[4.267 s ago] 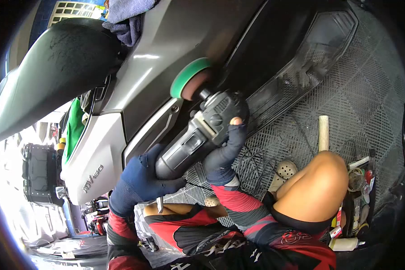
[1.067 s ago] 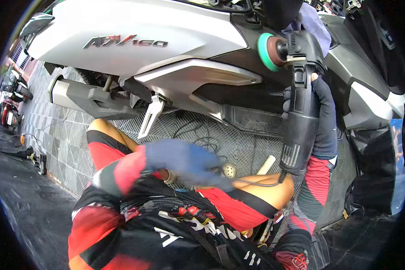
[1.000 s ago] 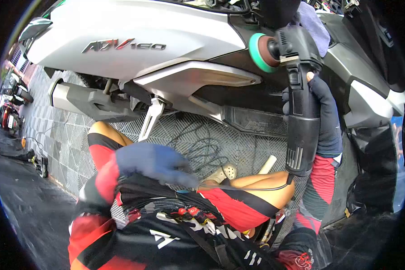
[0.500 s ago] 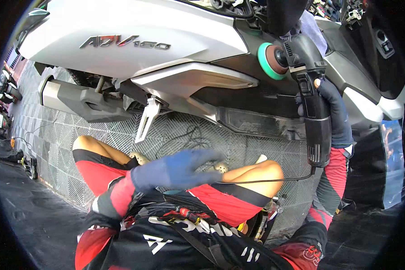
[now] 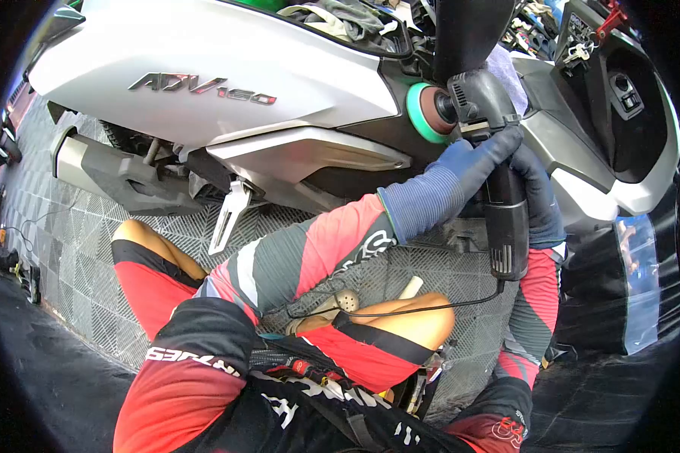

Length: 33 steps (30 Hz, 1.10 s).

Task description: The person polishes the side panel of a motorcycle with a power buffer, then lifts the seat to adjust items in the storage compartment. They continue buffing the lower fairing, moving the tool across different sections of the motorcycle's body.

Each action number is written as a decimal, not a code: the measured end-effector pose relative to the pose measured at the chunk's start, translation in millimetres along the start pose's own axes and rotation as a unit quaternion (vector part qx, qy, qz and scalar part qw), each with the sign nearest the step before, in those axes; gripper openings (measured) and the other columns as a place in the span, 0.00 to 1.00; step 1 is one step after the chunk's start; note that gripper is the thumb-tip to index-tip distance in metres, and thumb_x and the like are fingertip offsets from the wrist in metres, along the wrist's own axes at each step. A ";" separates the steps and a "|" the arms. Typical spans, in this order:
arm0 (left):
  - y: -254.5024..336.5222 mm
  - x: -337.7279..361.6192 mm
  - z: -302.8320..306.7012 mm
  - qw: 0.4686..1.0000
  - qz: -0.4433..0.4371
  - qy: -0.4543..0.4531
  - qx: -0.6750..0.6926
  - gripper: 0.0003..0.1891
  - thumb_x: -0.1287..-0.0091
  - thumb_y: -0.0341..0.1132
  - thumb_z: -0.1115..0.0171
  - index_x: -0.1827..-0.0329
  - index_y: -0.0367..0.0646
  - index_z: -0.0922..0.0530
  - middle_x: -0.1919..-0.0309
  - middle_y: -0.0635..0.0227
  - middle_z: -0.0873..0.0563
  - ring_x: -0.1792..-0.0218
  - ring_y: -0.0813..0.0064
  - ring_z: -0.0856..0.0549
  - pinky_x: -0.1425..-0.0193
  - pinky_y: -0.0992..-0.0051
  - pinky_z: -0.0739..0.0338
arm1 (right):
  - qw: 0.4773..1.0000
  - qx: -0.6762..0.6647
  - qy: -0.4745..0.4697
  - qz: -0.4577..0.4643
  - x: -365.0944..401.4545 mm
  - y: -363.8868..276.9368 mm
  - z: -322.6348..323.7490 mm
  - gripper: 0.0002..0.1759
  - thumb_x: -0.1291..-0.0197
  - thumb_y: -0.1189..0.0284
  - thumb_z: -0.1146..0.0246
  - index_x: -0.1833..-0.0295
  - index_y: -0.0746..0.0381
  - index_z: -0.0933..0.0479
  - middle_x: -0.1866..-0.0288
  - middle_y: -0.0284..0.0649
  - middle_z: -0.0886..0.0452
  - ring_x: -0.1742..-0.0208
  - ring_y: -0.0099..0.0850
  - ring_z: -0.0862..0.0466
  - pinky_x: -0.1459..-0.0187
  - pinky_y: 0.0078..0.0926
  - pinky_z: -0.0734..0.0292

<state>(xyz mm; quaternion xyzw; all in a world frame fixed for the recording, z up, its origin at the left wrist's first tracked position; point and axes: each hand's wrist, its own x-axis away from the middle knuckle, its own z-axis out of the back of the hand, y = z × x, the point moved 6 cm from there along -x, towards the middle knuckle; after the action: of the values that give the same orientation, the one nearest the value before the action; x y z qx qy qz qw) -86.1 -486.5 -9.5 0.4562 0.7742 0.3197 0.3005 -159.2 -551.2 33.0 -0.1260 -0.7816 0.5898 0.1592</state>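
A black electric polisher stands upright against the scooter, its green-rimmed pad facing the dark side panel below the seat opening. My right hand, in a dark glove, is wrapped round the polisher's body from the right. From the left, my left hand, in a blue and dark glove, reaches across and grips the upper body just under the head; some of its fingers are hidden. The power cord runs from the polisher's lower end across my leg.
The silver-white scooter body fills the upper view, with an exhaust and a footpeg below. Grey grid tiles cover the floor. A plastic sheet hangs at right. Cloths lie in the seat opening.
My left hand has moved from above my lap up and right onto the polisher. My right hand keeps its hold. The view has shifted slightly, so the scooter and polisher appear further left.
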 end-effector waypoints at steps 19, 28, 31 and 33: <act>-31.8 11.1 -12.4 0.999 0.015 -0.041 -0.032 0.31 0.36 0.60 0.36 0.44 0.42 0.24 0.57 0.66 0.15 0.56 0.75 0.17 0.49 0.69 0.21 | 0.989 0.113 0.067 0.063 31.1 31.6 41.0 0.23 0.31 0.63 0.43 0.37 0.65 0.28 0.40 0.43 0.22 0.42 0.31 0.20 0.39 0.32 0.24; 8.1 42.0 17.1 0.991 -0.050 0.043 -0.119 0.35 0.35 0.62 0.39 0.44 0.34 0.26 0.52 0.62 0.17 0.52 0.75 0.18 0.45 0.72 0.24 | 0.985 0.141 -0.061 0.074 22.1 4.9 -53.7 0.12 0.35 0.70 0.41 0.49 0.62 0.23 0.52 0.35 0.22 0.49 0.25 0.22 0.43 0.25 0.27; 8.2 46.3 15.8 0.993 -0.058 0.022 -0.103 0.51 0.42 0.70 0.37 0.37 0.25 0.35 0.47 0.52 0.19 0.46 0.69 0.19 0.42 0.71 0.23 | 0.971 0.213 -0.058 0.095 17.1 5.0 -47.7 0.09 0.36 0.71 0.41 0.52 0.62 0.24 0.55 0.34 0.23 0.51 0.23 0.23 0.44 0.24 0.28; 2.1 41.3 17.8 0.994 -0.024 0.040 -0.104 0.49 0.41 0.67 0.35 0.36 0.26 0.35 0.45 0.53 0.20 0.45 0.69 0.19 0.40 0.71 0.25 | 0.962 0.240 -0.068 0.115 18.3 6.0 -38.2 0.10 0.36 0.71 0.41 0.51 0.62 0.24 0.54 0.34 0.23 0.51 0.23 0.24 0.45 0.24 0.28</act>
<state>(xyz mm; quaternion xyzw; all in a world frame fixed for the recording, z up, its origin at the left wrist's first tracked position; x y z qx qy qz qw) -88.2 -444.6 -25.9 0.3905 0.7591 0.4088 0.3227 -160.7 -508.9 38.8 -0.1326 -0.6061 0.7817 0.0630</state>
